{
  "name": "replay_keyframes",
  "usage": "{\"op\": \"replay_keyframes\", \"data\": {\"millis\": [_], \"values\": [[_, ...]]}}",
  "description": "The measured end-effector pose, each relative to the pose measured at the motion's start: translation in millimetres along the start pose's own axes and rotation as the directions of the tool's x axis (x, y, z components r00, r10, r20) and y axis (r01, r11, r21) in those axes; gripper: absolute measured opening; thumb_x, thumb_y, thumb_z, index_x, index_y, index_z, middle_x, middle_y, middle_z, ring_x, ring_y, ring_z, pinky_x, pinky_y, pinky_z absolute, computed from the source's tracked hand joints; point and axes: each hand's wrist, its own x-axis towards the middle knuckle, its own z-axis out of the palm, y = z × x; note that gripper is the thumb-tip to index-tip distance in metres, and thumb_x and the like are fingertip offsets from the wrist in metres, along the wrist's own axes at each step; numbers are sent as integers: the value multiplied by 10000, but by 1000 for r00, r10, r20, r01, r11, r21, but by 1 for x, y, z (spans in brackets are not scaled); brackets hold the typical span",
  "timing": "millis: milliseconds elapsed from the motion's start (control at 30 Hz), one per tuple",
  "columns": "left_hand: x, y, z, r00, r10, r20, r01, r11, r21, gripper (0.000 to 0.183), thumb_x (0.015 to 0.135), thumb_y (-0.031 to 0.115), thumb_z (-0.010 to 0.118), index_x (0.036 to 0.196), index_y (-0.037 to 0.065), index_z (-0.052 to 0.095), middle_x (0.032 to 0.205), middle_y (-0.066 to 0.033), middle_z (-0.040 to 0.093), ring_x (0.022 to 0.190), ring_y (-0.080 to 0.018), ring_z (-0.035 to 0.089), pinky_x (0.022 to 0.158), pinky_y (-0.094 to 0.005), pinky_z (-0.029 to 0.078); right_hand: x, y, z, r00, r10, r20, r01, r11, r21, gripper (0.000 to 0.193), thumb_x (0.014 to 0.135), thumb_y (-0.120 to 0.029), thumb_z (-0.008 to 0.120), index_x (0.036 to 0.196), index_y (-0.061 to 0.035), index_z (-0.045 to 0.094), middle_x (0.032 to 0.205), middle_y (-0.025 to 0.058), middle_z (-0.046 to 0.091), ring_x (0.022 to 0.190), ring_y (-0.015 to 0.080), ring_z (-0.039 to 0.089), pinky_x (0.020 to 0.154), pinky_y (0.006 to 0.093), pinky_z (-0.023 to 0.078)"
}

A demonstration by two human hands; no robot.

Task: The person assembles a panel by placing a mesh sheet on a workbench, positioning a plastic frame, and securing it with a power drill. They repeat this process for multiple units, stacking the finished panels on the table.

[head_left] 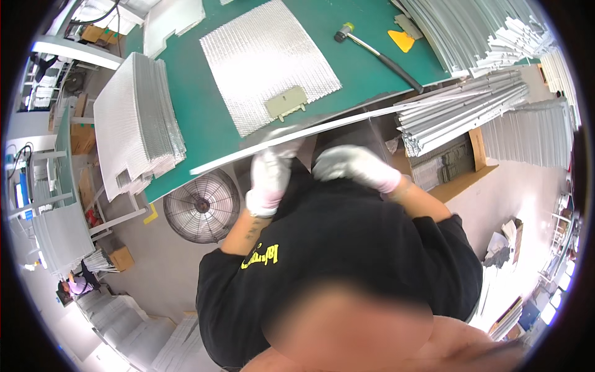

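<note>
Light: bright, even overhead | Glare: seen on mesh sheet (268,62) | Edges: bent, dark-vignetted | Blur: patch below mesh sheet

A green bench (204,118) fills the top of the picture. A shiny silver mesh sheet (268,59) lies in its middle, with a small grey plate (286,103) on it. A mallet (376,54) and yellow scraper (401,39) lie at upper right.

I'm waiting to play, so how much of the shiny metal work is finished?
Maybe done: a stack of mesh sheets sits at the table's left. In hand: the left hand meets the long metal strip at the green table edge; the right hand is just below. Left: one mesh sheet lies flat, and many metal strips wait.
</note>
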Motion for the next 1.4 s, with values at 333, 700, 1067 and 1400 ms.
{"op": "replay_keyframes", "data": {"millis": [333,700,1067,1400], "values": [[-42,157,-67,890,454,44,-455,890,27,572,1049,536,425,982,24,671,491,74,387,395,-92,351,422,-267,324,-135,-142,-89,177,-507,-844,854,505,-125,444,954,-365,611,1185,14,589,1152,173,617,1093,312,572,1056,482,432],[-51,33,-24,984,72,-161,-46,986,158,633,1091,493,307,1068,-59,618,563,1,461,484,-117,429,593,-304,456,87,-142,-30,683,-636,-358,691,722,36,302,1041,-339,536,1022,-39,563,945,112,605,880,272,616,859,426,532],[-37,-51,21,907,-418,-52,372,853,-365,617,1017,418,570,1440,-1,408,1434,-193,507,1270,-292,535,1089,-446,416,71,-52,-30,925,-270,-268,71,814,-577,334,1071,-260,465,1250,11,539,966,61,669,920,130,649,856,285,520],[87,-57,67,976,-207,71,208,775,-597,378,1028,255,579,1281,-22,532,1232,-164,612,1141,-300,595,1055,-458,477,6,10,-3,760,-472,-446,273,855,-440,557,1056,-133,451,1574,-33,271,827,25,562,606,44,459,641,218,496]]}}
